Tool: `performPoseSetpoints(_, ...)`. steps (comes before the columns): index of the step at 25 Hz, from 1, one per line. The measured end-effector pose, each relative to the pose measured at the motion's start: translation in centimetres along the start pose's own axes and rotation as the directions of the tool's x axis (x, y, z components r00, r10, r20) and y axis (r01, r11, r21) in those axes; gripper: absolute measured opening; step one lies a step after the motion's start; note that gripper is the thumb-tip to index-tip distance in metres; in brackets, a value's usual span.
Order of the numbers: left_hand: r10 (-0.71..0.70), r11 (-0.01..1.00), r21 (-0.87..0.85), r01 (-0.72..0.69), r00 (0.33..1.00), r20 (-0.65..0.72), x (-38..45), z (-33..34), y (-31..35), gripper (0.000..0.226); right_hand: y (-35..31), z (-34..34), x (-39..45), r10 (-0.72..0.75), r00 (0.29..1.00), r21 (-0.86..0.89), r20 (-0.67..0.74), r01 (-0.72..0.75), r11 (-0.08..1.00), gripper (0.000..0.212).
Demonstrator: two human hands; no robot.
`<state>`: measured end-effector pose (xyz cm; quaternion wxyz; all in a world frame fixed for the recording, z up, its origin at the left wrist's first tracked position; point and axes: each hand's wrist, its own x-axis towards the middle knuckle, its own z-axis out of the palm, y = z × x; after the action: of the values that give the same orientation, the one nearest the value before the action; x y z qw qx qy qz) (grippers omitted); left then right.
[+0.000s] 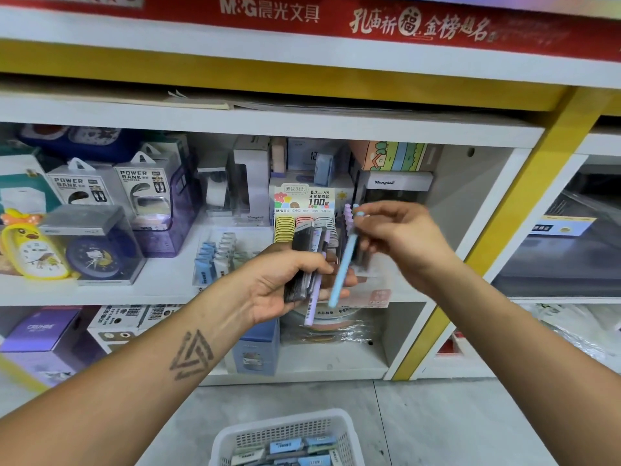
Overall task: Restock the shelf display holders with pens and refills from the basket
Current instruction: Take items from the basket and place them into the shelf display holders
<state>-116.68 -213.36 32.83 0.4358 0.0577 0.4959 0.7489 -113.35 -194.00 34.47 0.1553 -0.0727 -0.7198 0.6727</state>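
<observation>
Two bare hands work in front of a white shelf [100, 294] of boxed goods. The left hand [285, 284] curls its grip round a bundle of pens [307, 264], dark and lilac, held upright. The right hand [400, 240] pinches the top of a light blue pen [344, 260], tilted, just beside the bundle. Behind them a display holder [304, 210] carries rows of refill cases. On the floor below, a white basket [285, 432] holds small blue and green packs [295, 449].
</observation>
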Motion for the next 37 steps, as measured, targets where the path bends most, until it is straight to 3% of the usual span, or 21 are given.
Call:
performPoseSetpoints(2, -0.001, 0.999, -0.036, 0.001, 1.000, -0.026, 0.0, -0.1, 0.1, 0.022, -0.9, -1.9, 0.5, -0.091, 0.976, -0.008, -0.200, 0.091, 0.996, 0.014)
performPoseSetpoints(4, 0.003, 1.000, -0.030, -0.005, 0.998, -0.064, 0.1, -0.2, 0.0, 0.026, -1.1, -3.5, 0.7, -0.214, 0.942, -0.189, -0.257, 0.168, 0.968, 0.014)
performPoseSetpoints(7, -0.004, 1.000, 0.003, 0.004, 0.996, -0.093, 0.2, -0.1, -0.2, 0.031, -0.1, -3.5, 0.7, -0.337, 0.934, -0.487, -0.116, 0.243, 0.839, 0.016)
performPoseSetpoints(10, -0.005, 1.000, 0.020, 0.007, 0.995, -0.101, 0.3, -0.1, -0.2, 0.034, 1.1, -2.7, 0.8, -0.368, 0.930, -0.643, 0.008, 0.286, 0.710, 0.015)
performPoseSetpoints(14, -0.022, 0.999, 0.029, 0.025, 0.995, -0.100, 0.3, -0.5, -0.2, 0.033, 2.2, -2.1, 1.1, -0.365, 0.928, -0.728, 0.077, 0.302, 0.616, 0.012)
performPoseSetpoints(22, -0.044, 0.999, -0.001, 0.044, 0.996, -0.084, 0.5, -0.7, -0.2, 0.029, 2.6, -1.9, 1.7, -0.359, 0.925, -0.723, 0.127, 0.334, 0.605, 0.013)
performPoseSetpoints(23, -0.045, 0.999, -0.003, 0.045, 0.997, -0.070, 0.4, -0.7, -0.2, 0.030, 2.8, -1.8, 1.9, -0.359, 0.923, -0.747, 0.141, 0.337, 0.572, 0.008)
performPoseSetpoints(26, -0.046, 0.999, -0.016, 0.046, 0.999, -0.026, 0.4, -0.7, -0.2, 0.036, 3.0, -1.5, 2.1, -0.357, 0.898, -0.864, 0.258, 0.379, 0.331, 0.016)
performPoseSetpoints(27, -0.042, 0.999, -0.022, 0.042, 0.999, -0.012, 0.3, -0.7, -0.2, 0.036, 2.9, -1.3, 2.0, -0.355, 0.901, -0.871, 0.250, 0.369, 0.324, 0.019)
performPoseSetpoints(29, -0.021, 1.000, -0.015, 0.022, 1.000, 0.004, 0.3, -0.7, -0.1, 0.036, 2.1, -0.8, 1.5, -0.328, 0.935, -0.818, 0.135, 0.293, 0.496, 0.020)
performPoseSetpoints(31, 0.008, 1.000, 0.012, -0.008, 1.000, 0.005, 0.2, -0.4, -0.2, 0.038, 1.2, -0.1, 0.8, -0.130, 0.989, -0.578, 0.078, 0.151, 0.802, 0.015)
performPoseSetpoints(32, 0.017, 1.000, 0.024, -0.017, 1.000, 0.003, 0.3, -0.3, -0.3, 0.040, 0.9, 0.2, 0.3, -0.012, 0.993, -0.447, 0.116, 0.063, 0.892, 0.016)
performPoseSetpoints(35, 0.024, 0.999, 0.039, -0.024, 1.000, 0.000, 0.3, 0.1, -0.4, 0.041, 0.4, 0.6, -0.6, 0.108, 0.973, -0.215, 0.203, -0.063, 0.975, 0.014)
performPoseSetpoints(37, 0.019, 1.000, 0.004, -0.018, 1.000, -0.023, 0.4, 0.0, -0.3, 0.041, -0.2, -0.2, -0.5, 0.060, 0.992, -0.093, 0.115, -0.049, 0.994, 0.010)
